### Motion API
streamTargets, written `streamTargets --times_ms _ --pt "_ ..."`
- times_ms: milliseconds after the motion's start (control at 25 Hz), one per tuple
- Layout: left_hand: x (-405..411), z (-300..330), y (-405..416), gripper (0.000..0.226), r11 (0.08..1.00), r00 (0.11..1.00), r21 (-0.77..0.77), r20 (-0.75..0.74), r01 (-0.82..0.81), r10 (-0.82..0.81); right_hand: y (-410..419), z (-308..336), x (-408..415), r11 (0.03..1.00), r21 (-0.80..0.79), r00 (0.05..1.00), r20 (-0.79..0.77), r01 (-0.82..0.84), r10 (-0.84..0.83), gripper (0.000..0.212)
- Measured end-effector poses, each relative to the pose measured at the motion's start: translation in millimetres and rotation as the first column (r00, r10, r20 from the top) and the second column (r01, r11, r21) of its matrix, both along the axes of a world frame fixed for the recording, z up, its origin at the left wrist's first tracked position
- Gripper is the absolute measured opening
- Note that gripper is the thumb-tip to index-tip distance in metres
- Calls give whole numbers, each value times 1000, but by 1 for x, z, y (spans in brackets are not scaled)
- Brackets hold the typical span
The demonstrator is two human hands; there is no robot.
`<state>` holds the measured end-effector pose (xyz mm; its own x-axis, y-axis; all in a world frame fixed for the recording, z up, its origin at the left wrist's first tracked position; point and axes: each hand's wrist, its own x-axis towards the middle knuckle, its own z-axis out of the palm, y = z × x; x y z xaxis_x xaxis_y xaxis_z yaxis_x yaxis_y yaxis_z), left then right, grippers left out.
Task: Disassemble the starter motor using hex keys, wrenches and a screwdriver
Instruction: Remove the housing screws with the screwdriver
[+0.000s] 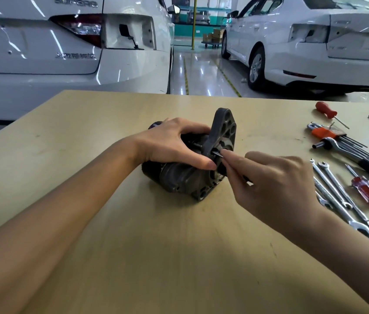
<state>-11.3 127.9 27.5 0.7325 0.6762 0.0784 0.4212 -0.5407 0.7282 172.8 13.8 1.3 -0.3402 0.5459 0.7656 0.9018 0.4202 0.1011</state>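
Note:
A dark grey starter motor point(185, 177) lies on its side in the middle of the wooden table point(111, 223), its flange with several holes facing right. My left hand point(174, 143) wraps over the motor body from above, thumb against the flange. My right hand point(276, 184) pinches a thin black hex key point(217, 154) whose tip sits in a hole of the flange. Most of the key is hidden inside my fingers.
Tools lie at the table's right edge: a red-handled screwdriver point(326, 111), an orange-holder hex key set point(328, 133), a ratchet handle point(360, 159), several combination wrenches point(342, 200), a red clear-handled screwdriver point(367, 191). Two white cars point(65, 53) stand beyond the table.

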Motion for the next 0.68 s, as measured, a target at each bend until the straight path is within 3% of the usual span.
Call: streamTargets --times_ms 200,480,560,640,680 --pt "4 2 3 55 1000 999 -11 -35 9 -9 12 8 16 986 159 937 348 -45 -13 26" --pt "10 12 -3 39 999 992 -40 -124 -3 -2 15 23 27 971 200 817 577 -133 -7 40" --pt "9 14 -7 41 999 989 -36 -146 -36 31 12 20 27 982 143 871 489 -124 39 34" --pt "6 10 -11 50 994 991 34 -84 -102 104 2 14 23 997 -10 991 114 -73 73 18" --pt "4 5 -16 60 981 985 93 -11 -170 172 -3 11 19 995 -83 992 -119 -60 50 12"
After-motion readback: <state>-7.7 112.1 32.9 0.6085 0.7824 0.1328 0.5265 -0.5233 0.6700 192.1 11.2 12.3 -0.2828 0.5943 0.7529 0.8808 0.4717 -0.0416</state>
